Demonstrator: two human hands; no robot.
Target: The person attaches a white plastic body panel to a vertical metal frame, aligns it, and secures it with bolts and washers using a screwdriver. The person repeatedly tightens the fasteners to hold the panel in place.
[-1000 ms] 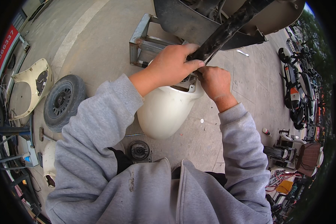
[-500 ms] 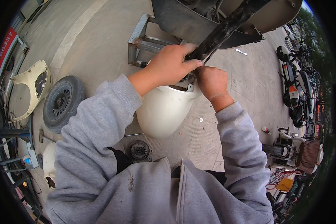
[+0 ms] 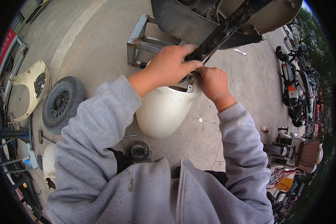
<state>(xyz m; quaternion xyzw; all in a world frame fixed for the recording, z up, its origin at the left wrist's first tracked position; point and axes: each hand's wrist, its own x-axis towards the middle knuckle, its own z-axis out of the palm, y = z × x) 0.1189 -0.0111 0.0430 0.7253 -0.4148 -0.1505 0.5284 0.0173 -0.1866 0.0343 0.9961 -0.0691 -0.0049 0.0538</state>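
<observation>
My left hand (image 3: 171,68) is wrapped round the lower end of a thick black tube (image 3: 227,31). This tube slants down from the dark underside of a scooter body (image 3: 190,22). Right beside it, my right hand (image 3: 214,81) is closed, thumb and fingers pinched at the tube's end; what lies in them is hidden. Below both hands hangs a cream front mudguard (image 3: 162,112). At its top, an opening with a small tab (image 3: 190,89) shows between the hands.
A metal frame stand (image 3: 132,52) supports the scooter area. To the left are a wheel with tyre (image 3: 61,102), a cream body panel (image 3: 41,86) and a hammer (image 3: 41,137). A round hub part (image 3: 139,150) lies below the mudguard. Parked scooters (image 3: 291,89) line the right.
My right hand has turned slightly at the wrist, and its fingers have shifted a little at the tube's end. My left hand keeps its grip in place.
</observation>
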